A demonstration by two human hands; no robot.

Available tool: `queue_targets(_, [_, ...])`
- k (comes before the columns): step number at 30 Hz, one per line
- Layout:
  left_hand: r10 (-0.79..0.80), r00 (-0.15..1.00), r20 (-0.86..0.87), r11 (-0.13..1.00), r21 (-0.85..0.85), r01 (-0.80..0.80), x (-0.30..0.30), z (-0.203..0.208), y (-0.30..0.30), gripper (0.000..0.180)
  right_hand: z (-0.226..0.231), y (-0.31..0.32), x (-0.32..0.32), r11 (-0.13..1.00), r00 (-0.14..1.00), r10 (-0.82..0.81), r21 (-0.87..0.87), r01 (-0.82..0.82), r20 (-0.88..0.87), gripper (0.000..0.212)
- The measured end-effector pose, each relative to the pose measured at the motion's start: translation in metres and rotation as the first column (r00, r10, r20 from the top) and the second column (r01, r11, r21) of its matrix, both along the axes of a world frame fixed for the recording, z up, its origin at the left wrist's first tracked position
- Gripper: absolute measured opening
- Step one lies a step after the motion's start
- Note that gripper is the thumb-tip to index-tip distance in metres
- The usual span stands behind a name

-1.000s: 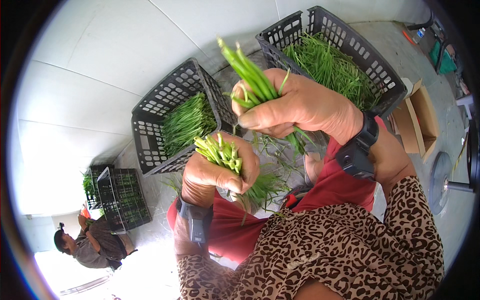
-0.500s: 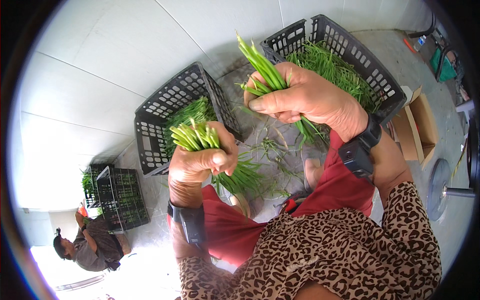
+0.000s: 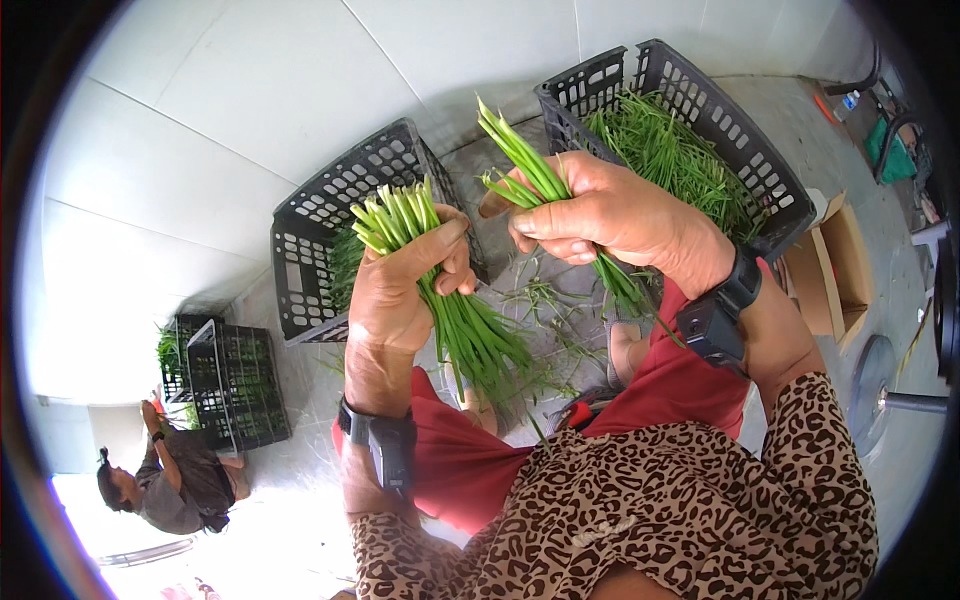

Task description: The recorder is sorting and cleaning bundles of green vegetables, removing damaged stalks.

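My left hand (image 3: 400,300) is closed round a thick bunch of garlic chives (image 3: 475,335), pale cut ends up and green leaves hanging down past the wrist. A smaller bunch of garlic chives (image 3: 535,165) is pinched between the thumb and fingers of my right hand (image 3: 625,215); its stem ends point up and left, and its leaves trail below the hand. The two bunches are apart. Just beyond my right hand, a black plastic crate (image 3: 720,105) holds loose chives (image 3: 665,150). Another black crate (image 3: 365,165), with chives inside, stands behind my left hand and partly hidden.
Loose chive scraps (image 3: 545,300) litter the floor between my feet. An open cardboard box (image 3: 850,260) stands at right, near a grey round disc (image 3: 872,385) on a bar. At far left, a person (image 3: 170,485) works beside stacked black crates (image 3: 240,385).
My left hand has risen and turned, so its bunch stands more upright with more leaf length showing. My right hand keeps its hold, slightly lower in the picture.
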State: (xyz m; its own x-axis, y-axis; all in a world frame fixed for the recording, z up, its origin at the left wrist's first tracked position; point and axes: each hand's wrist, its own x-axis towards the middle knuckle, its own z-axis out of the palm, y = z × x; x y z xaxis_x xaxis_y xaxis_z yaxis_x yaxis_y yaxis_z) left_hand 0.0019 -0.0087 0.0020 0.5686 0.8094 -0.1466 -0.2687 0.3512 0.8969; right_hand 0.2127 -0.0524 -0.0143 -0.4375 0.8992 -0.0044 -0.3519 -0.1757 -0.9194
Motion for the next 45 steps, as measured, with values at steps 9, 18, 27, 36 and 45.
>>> queue_targets(9, [0.047, 0.997, -0.068, 0.995, 0.091, -0.041, 0.017, -0.007, -0.004, 0.018, -0.001, -0.004, -0.005, 0.998, 1.0, 0.008, -0.061, -0.007, 0.016, 0.016])
queue_targets(18, [0.02, 0.994, -0.105, 0.989, 0.146, -0.005, 0.022, -0.011, -0.006, 0.008, -0.004, -0.003, -0.012, 0.997, 0.995, 0.074, -0.039, -0.071, 0.066, 0.014])
queue_targets(27, [0.114, 0.987, -0.116, 0.987, 0.123, -0.099, 0.025, -0.011, -0.008, 0.007, -0.009, -0.003, -0.015, 0.998, 0.994, 0.058, -0.015, -0.057, 0.095, 0.018])
queue_targets(36, [0.301, 0.949, 0.097, 0.952, 0.035, -0.305, -0.008, 0.003, 0.019, 0.01, 0.005, -0.003, -0.006, 0.997, 0.987, -0.071, -0.033, 0.076, 0.145, 0.023])
queue_targets(45, [0.356, 0.894, 0.272, 0.931, -0.017, -0.366, -0.047, 0.018, 0.037, 0.008, 0.008, 0.006, 0.022, 0.98, 0.966, -0.198, 0.065, 0.19, 0.166, 0.021])
